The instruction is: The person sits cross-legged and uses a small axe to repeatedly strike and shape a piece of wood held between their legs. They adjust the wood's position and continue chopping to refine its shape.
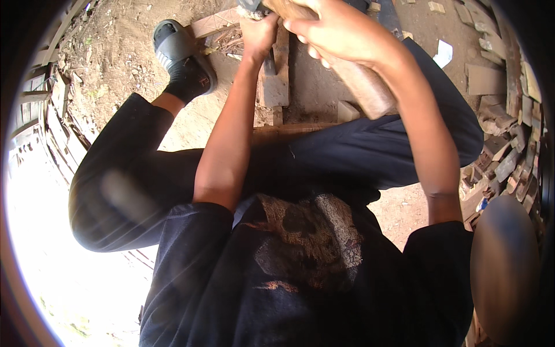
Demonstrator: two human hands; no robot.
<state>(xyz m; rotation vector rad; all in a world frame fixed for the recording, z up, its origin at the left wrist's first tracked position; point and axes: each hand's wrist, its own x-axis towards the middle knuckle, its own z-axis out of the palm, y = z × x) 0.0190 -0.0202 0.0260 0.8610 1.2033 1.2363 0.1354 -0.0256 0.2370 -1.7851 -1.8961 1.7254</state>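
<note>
At the top of the view my right hand point(338, 32) is closed around a thick wooden handle point(364, 89). Its butt end slants back toward my right thigh and is slightly blurred. The tool's far end is partly cut off by the upper edge. Beside it, my left hand point(258, 36) is closed on an upright tool with a frayed, pale top point(250, 13). A narrow dark metal bar point(270, 63) shows below that fist, looking like a chisel's blade. It stands against a wooden beam point(274, 87) between my legs; where its tip meets the wood is unclear.
My left foot, in a grey-and-black slide point(176, 49), rests on the dirt ground beside a plank point(215, 24). A small wood block point(347, 111) lies near my right thigh. Stacked offcuts point(509, 156) line the right side, and slats point(58, 110) stand at left.
</note>
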